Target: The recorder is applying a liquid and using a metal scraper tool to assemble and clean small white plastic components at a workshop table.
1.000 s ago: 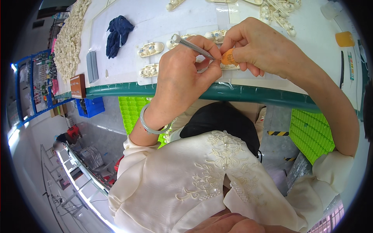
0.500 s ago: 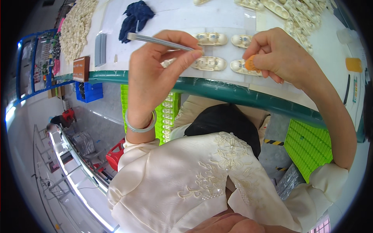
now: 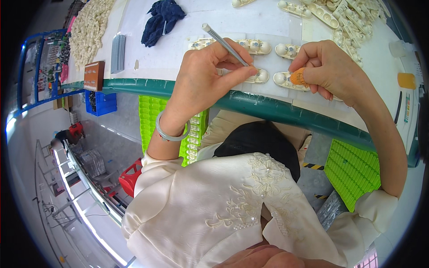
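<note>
My left hand (image 3: 208,78) pinches a thin grey ribbed rod (image 3: 223,42) between thumb and fingers. The rod slants up and left, its lower end at the fingertips over a cream oblong part (image 3: 261,76), which the hand partly hides. My right hand (image 3: 328,69) is closed above another cream part (image 3: 281,79). A bumpy orange cover, like a finger cot (image 3: 299,77), sits at the thumb tip; anything pinched under it is hidden. Behind the hands lie more cream parts with round hollows and small grey spots, including one cream part (image 3: 253,46) and another (image 3: 286,50).
Loose cream parts (image 3: 353,27) are heaped at the far right, with another pile (image 3: 91,31) at the far left. A dark blue cloth (image 3: 161,22), grey rods (image 3: 117,53) and a brown block (image 3: 94,76) lie leftward. The green padded table edge (image 3: 286,109) runs before me; green trays (image 3: 353,167) stand below.
My left hand has moved right, to the right end of the near part, and the rod stands steeper. My right hand stays over the same cream part. The whole view has shifted slightly.
</note>
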Demonstrator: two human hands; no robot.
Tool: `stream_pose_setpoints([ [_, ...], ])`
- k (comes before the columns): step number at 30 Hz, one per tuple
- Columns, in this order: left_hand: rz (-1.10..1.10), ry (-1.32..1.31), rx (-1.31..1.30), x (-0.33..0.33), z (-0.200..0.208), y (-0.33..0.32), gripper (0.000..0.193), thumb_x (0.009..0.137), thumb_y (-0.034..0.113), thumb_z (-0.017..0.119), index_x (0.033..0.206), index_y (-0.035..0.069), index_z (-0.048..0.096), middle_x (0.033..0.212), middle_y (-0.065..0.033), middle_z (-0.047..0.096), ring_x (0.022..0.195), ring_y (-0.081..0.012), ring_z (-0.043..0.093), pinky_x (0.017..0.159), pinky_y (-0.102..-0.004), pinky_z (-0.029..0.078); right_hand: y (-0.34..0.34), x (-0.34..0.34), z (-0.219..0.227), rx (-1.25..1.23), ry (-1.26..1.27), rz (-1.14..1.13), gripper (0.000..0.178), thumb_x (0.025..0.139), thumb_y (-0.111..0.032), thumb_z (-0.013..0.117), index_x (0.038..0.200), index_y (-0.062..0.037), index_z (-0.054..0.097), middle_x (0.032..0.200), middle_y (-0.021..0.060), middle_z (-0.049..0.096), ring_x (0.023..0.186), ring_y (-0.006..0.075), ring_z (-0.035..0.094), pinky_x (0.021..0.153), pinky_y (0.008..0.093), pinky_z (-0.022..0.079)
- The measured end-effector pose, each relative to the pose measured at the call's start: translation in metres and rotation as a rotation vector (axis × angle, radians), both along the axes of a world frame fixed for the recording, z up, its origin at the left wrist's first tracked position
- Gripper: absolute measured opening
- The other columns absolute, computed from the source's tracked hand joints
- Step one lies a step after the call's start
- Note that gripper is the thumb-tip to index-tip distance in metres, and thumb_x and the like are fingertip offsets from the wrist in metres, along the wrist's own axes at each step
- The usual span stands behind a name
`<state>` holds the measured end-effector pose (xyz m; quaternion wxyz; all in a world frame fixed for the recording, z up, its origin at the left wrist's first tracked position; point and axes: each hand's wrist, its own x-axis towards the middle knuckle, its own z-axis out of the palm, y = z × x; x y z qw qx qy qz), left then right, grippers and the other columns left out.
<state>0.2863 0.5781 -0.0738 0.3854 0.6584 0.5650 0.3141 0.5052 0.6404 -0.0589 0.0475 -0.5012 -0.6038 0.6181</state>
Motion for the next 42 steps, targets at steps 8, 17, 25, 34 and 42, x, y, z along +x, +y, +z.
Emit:
stream_pose_setpoints([
  [8, -0.074, 0.160, 0.005, 0.003, 0.000, 0.005, 0.010, 0.070, -0.005, 0.065, 0.079, 0.000, 0.060, 0.079, -0.0045, 0.062, 0.075, -0.0102, 0.060, 0.073, -0.0232, 0.051, -0.003, 0.001, 0.001, 0.009, 0.004, 0.006, 0.017, 0.071, -0.007, 0.060, 0.084, 0.0037, 0.058, 0.056, 0.0048, 0.053, 0.040, 0.0071, 0.044, 0.037, 0.0221, 0.035],
  [17, -0.064, 0.111, 0.140, -0.001, -0.009, 0.006, 0.006, 0.068, 0.001, 0.065, 0.073, 0.001, 0.061, 0.071, -0.0041, 0.065, 0.067, -0.0133, 0.066, 0.062, -0.0221, 0.052, 0.000, 0.001, 0.008, 0.046, -0.039, 0.066, 0.017, 0.071, -0.008, 0.061, 0.083, 0.0040, 0.058, 0.055, 0.0042, 0.053, 0.041, 0.0077, 0.046, 0.038, 0.0221, 0.037],
  [25, 0.008, -0.205, 0.021, -0.002, -0.005, 0.004, 0.010, 0.071, 0.000, 0.066, 0.080, -0.002, 0.061, 0.079, -0.0046, 0.064, 0.074, -0.0098, 0.064, 0.068, -0.0200, 0.052, 0.000, 0.003, 0.005, 0.052, -0.042, 0.054, 0.017, 0.071, -0.009, 0.064, 0.082, 0.0033, 0.059, 0.055, 0.0038, 0.054, 0.039, 0.0073, 0.045, 0.037, 0.0213, 0.035],
  [34, -0.087, 0.056, 0.071, -0.009, -0.004, 0.009, 0.010, 0.074, 0.002, 0.068, 0.082, -0.003, 0.063, 0.076, -0.0037, 0.064, 0.071, -0.0093, 0.062, 0.064, -0.0201, 0.050, -0.001, 0.005, 0.004, 0.093, -0.056, 0.067, 0.016, 0.072, -0.009, 0.064, 0.080, 0.0032, 0.059, 0.054, 0.0037, 0.053, 0.039, 0.0076, 0.046, 0.037, 0.0219, 0.036],
  [42, -0.040, -0.122, -0.057, -0.006, 0.008, 0.009, 0.013, 0.073, 0.003, 0.070, 0.083, -0.001, 0.063, 0.078, -0.0048, 0.064, 0.073, -0.0102, 0.062, 0.067, -0.0207, 0.049, -0.006, 0.002, 0.009, 0.189, -0.034, 0.091, 0.024, 0.064, 0.004, 0.046, 0.085, 0.0065, 0.057, 0.050, 0.0041, 0.049, 0.035, 0.0059, 0.042, 0.034, 0.0206, 0.034],
])
